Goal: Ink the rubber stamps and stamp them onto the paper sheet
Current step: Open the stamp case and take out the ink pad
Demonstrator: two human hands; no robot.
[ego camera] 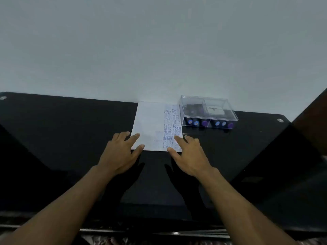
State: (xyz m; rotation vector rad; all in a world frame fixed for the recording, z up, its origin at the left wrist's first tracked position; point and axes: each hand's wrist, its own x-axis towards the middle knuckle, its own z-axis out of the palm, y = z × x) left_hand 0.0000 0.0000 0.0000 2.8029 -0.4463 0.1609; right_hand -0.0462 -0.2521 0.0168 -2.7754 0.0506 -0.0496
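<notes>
- Where the sheet lies flat on the black glossy counter, its far edge meets the pale wall, and its near edge sits under both hands.
- One sheet only; blue stamped words (FRAGILE, AIR MAIL, SAMPLE and others too blurred to read) fill about two columns along its right side, while the left part is blank.
- Left hand: grip wide, fingers straight and spread, fingertips pressing the sheet's near-left corner, holding nothing.
- Right hand: grip wide as well, fingers spread, thumb and forefinger resting on the near-right corner over the print.
- One clear plastic box stands just beside the sheet's right edge, against the wall, lid on, split into compartments.
- Six stamps lie in the box's front row, three left of the divider and three right, blue or purple round ends facing the camera.
- One white pad or case sits in the rear right compartment; dark items in the rear left are too dim to name.
- Two round metal fittings show on the counter, one near each far corner.
- Both forearms are bare, and the glossy top reflects them as dark shapes.
- One dark slanted panel rises at the right edge.
</notes>
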